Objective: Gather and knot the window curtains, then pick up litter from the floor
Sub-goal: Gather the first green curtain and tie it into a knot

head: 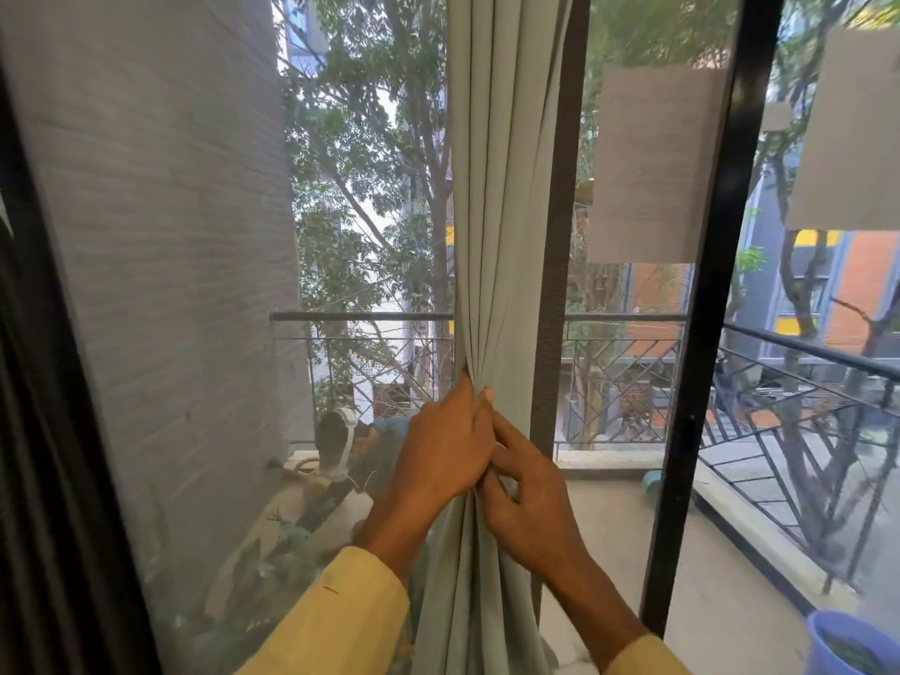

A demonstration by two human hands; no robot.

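Observation:
A pale green curtain hangs in a narrow bunch of folds down the middle of the window. My left hand grips the gathered folds from the left at about waist height, thumb on the front of the cloth. My right hand pinches the same folds from the right, just below the left hand and touching it. Below my hands the curtain spreads out and drops out of view. No litter or floor inside the room shows.
A black window frame post stands right of the curtain, a dark frame at far left. Beyond the glass lie a balcony with a metal railing, a blue pot, trees and buildings. Paper sheets stick to the glass.

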